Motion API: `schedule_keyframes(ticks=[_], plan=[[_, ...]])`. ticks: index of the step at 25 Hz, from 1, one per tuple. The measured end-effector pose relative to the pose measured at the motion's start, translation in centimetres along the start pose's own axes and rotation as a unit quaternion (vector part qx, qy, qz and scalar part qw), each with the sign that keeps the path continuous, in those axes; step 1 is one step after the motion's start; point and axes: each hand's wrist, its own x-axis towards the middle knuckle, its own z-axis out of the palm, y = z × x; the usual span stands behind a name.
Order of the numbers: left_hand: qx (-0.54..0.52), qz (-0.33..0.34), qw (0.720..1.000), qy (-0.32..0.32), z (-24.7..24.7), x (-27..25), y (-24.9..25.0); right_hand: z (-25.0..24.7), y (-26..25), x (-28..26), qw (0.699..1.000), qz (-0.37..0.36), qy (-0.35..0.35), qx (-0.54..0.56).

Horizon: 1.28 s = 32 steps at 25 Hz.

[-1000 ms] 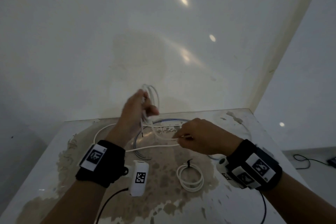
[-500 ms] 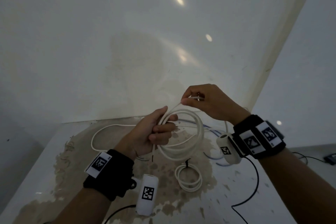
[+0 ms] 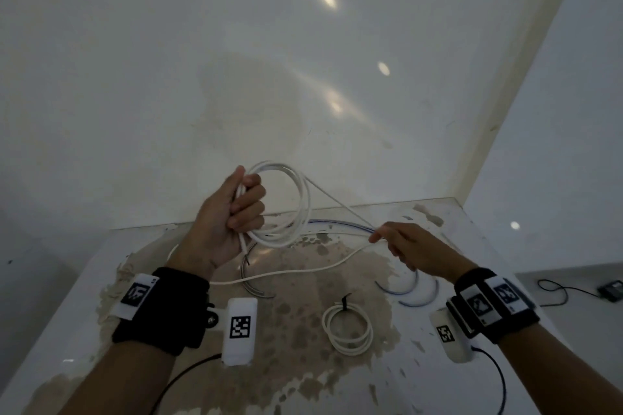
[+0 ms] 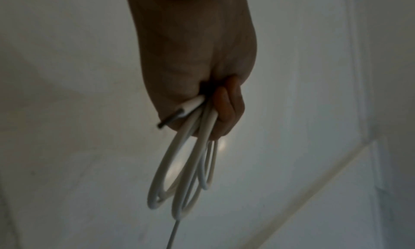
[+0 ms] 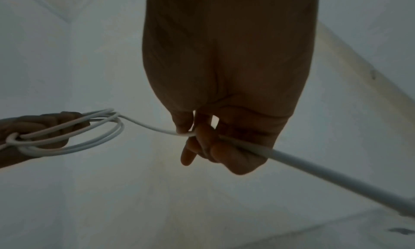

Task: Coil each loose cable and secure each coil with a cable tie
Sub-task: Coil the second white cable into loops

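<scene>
— White cable (image 3: 305, 199), that's the one being worked: several loops of it bunched in the left hand (image 3: 222, 222), held up above the table (image 3: 438, 364).

— How is that hand gripping?

— Fingers curled tight round the gathered side of the loops, thumb up along the top. In the left wrist view the cut end of the cable pokes out beside the fingers (image 4: 226, 107), with a dark core showing past the white sheath.

— And the right hand (image 3: 414, 251)?

— Lower and off to the right, just over the tabletop. A single strand runs down from the top of the coil to it. The right wrist view shows the thumb and curled fingers (image 5: 202, 142) pinching that strand, which passes through the hand and out the far side. From there the slack trails back leftward across the table, under the left wrist.

— Anything already done?

— One small white coil (image 3: 349, 330) lies flat near the middle of the table, bound with a black cable tie (image 3: 344, 302) at its top edge. It sits well apart from both hands, nearer to the person.

— Other cables?

— A blue-and-white cable (image 3: 340, 224) lies behind the held coil, and curved pieces of the same colouring show near the right wrist. A dark grey cable (image 3: 251, 286) curves below the left hand. The tabletop itself is white with a large brownish worn patch across its middle.

— Beyond the table?

— A plain pale wall (image 3: 168, 77) with a few bright light reflections.
</scene>
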Motion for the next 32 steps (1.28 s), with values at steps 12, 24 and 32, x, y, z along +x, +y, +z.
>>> schedule_keyframes(ticks=[12, 24, 32], plan=[[0.208, 0.008, 0.971, 0.116, 2.8, 2.2, -3.6, 0.3, -14.4, -4.2, 0.93, -0.203, -0.167, -0.257], [0.125, -0.182, 0.971, -0.089, 5.4, 0.4, -5.4, -4.5, -16.4, 2.4, 0.971, -0.208, 0.04, -0.11], [0.137, -0.196, 0.97, -0.04, 4.7, -0.3, -5.2, -4.3, -10.3, 2.2, 0.991, -0.126, 0.051, 0.005]])
